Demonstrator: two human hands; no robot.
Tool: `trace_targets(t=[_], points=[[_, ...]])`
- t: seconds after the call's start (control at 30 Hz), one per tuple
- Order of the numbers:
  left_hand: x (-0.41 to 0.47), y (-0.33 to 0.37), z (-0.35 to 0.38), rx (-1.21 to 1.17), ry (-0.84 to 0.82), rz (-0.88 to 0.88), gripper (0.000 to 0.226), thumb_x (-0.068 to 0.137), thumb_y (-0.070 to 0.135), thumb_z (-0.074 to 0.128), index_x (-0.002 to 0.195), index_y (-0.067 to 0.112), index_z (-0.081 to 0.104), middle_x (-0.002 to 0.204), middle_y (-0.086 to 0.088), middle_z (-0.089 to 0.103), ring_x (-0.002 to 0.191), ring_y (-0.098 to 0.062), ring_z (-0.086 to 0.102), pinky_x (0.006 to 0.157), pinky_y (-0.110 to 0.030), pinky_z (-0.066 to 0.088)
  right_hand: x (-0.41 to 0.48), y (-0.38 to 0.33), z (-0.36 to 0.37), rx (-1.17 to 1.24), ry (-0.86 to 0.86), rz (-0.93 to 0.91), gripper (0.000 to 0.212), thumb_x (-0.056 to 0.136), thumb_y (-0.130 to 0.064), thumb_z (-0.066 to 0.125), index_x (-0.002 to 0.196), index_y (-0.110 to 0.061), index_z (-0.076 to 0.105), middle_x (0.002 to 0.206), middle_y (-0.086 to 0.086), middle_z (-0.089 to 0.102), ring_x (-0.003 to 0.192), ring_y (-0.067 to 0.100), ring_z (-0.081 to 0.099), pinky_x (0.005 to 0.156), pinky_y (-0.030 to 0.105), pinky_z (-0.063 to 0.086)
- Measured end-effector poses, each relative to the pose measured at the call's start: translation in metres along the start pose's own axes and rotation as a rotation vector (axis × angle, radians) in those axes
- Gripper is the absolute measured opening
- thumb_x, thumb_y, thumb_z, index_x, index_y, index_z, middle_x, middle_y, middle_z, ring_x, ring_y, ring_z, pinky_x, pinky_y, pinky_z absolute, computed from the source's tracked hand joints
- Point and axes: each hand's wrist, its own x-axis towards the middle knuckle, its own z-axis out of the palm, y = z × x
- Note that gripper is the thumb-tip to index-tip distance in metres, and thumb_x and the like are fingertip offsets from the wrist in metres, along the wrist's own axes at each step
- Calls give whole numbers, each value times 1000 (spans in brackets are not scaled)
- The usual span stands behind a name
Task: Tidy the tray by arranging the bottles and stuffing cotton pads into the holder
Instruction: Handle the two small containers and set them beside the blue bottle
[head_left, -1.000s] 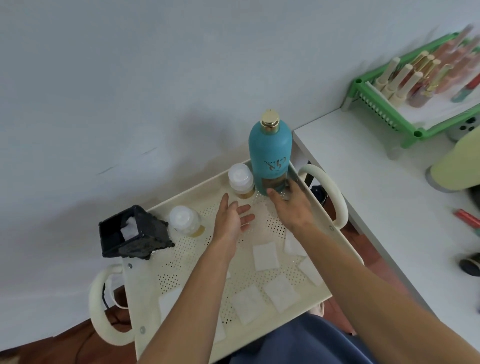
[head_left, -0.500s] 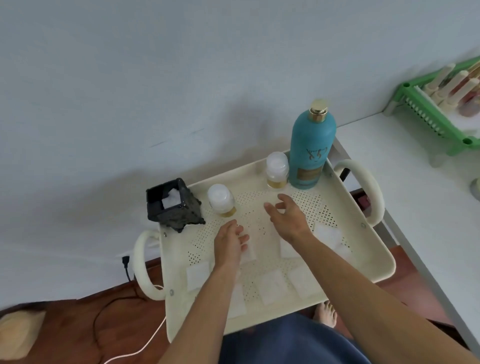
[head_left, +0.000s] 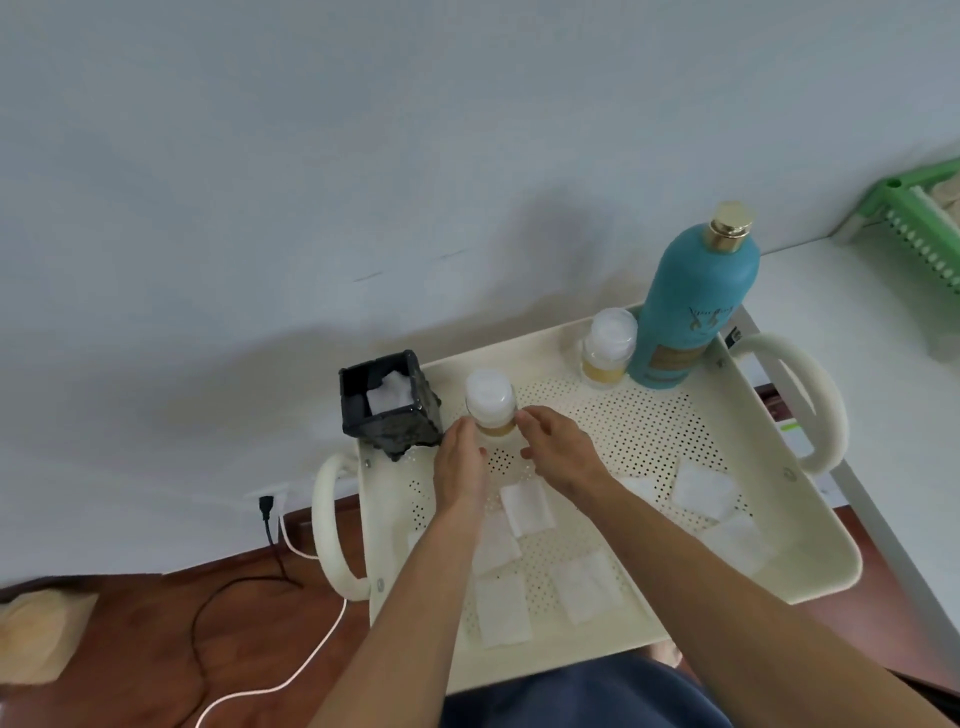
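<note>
Your left hand and right hand reach flat over the tray, fingers loose and apart, one on each side of the small jar near the far left corner. They hold nothing. Pads lie along the near edge.

Green rack on white tabletop; black cable and white cable on wooden floor.

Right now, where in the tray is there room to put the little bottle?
The bare perforated floor is free, bordered by the second small bottle, teal bottle and right-hand pads. The front is crowded with cotton pads.
</note>
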Motion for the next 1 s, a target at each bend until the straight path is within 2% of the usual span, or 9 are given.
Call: trace_targets(t=[0.07,0.13,0.3,0.43,0.53,0.73,0.9,1.0], points=[[5,1,0,36,-10,14,17,92,42,44,104,34,54,113,8,57,100,-13,58,95,-38,43,1,0,3,13,9,-7,43,93,-47,40,125,-20,53,118,6,63,104,25,62,94,48,48],[7,1,2,66,-20,29,15,92,43,43,99,37,54,116,7,57,110,-17,55,101,-42,40,2,1,4,37,22,-5,43,92,-49,41,124,-21,53,115,6,64,101,24,63,92,47,49],[8,3,12,89,-58,41,12,93,43,42,92,42,54,115,7,58,113,-19,54,103,-44,39,5,6,-2,55,58,-24,43,92,-50,40,124,-23,52,110,5,66,93,20,65,88,45,52],[10,6,24,108,-75,48,16,92,43,43,99,37,56,114,7,59,110,-19,55,101,-45,41,8,8,-12,77,88,-22,44,92,-52,39,123,-24,52,106,3,67,85,14,66,86,44,53],[11,8,35,132,-96,57,23,92,44,42,106,34,57,116,7,60,111,-20,55,100,-42,41,10,10,-19,131,110,-6,42,92,-49,41,123,-24,53,106,3,67,83,14,66,88,47,52],[10,19,55,180,-155,71,21,89,51,41,100,41,56,112,11,59,110,-17,55,100,-43,41,17,15,-30,212,157,32,42,90,-50,45,116,-20,59,104,1,67,84,14,66,89,48,52],[11,23,67,226,-174,77,41,90,51,39,121,29,56,126,5,58,115,-17,52,103,-44,38,24,19,-40,265,198,61,42,89,-53,46,106,-19,64,91,-3,68,82,12,65,84,45,54],[12,27,70,247,-175,75,44,90,52,39,124,30,55,127,5,58,116,-17,52,104,-45,37,28,21,-44,276,213,67,44,89,-54,46,108,-18,64,91,-2,69,83,13,66,84,44,55]])
